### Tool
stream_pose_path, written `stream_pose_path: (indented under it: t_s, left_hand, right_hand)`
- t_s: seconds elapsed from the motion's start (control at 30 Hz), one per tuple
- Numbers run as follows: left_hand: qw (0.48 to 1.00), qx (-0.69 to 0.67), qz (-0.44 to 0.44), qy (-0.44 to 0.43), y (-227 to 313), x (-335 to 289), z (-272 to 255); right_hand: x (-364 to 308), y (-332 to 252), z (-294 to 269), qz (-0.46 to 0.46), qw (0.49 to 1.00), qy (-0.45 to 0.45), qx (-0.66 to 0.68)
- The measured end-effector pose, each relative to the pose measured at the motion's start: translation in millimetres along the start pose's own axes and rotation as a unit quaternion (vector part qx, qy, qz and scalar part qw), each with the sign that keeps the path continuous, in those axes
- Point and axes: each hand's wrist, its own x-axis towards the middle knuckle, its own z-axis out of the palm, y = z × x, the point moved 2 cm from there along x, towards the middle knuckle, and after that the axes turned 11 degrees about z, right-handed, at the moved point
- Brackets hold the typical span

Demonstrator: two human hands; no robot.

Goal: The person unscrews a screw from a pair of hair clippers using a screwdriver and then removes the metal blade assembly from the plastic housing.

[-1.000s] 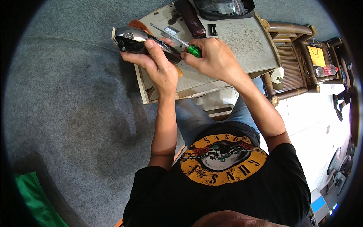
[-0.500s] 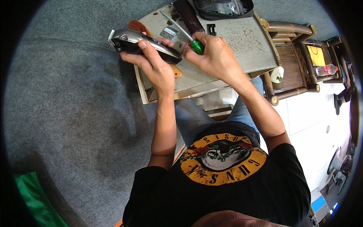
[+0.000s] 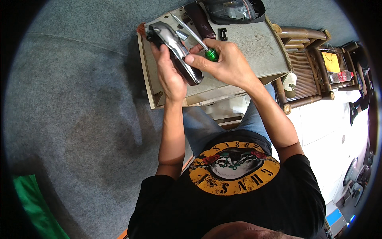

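My left hand (image 3: 172,79) is wrapped under a silver and black hair clipper (image 3: 169,40), held tilted over the near left part of the small table (image 3: 254,47). In my right hand (image 3: 232,65) is a screwdriver (image 3: 212,55) with a green handle, its metal shaft pointing up and to the left. My right thumb touches the clipper's side. Partly hidden behind the clipper lies a small metal blade piece (image 3: 182,35). Reddish bristles of a brush (image 3: 141,28) show past the clipper's far end.
Toward the table's far side lie a dark maroon clipper-shaped body (image 3: 200,22), a small black part (image 3: 223,34) and a black case (image 3: 234,14) of loose items. To the right stand bamboo chairs (image 3: 306,67) bearing a cap (image 3: 289,84), a yellow bag (image 3: 330,62) and a bottle (image 3: 341,77).
The clipper has turned so its head points farther away and has shifted right. My right thumb has come onto its side. The screwdriver stays in my right hand.
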Motion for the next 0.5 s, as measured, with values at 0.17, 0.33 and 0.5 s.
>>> stream_pose_path:
  t_s: [0.17, 0.33, 0.5]
  left_hand:
    - [0.991, 0.089, 0.029, -0.097, 8, -3, 8]
    - [0.987, 0.102, 0.026, -0.119, 10, -6, 5]
    - [0.966, 0.187, 0.084, -0.156, 11, -4, 7]
  right_hand:
    - [0, 2, 0, -0.013, 1.0, 0.004, -0.011]
    - [-1, 0, -1, 0.001, 1.0, -0.018, -0.014]
    - [1, -1, -2, 0.001, 1.0, -0.02, -0.004]
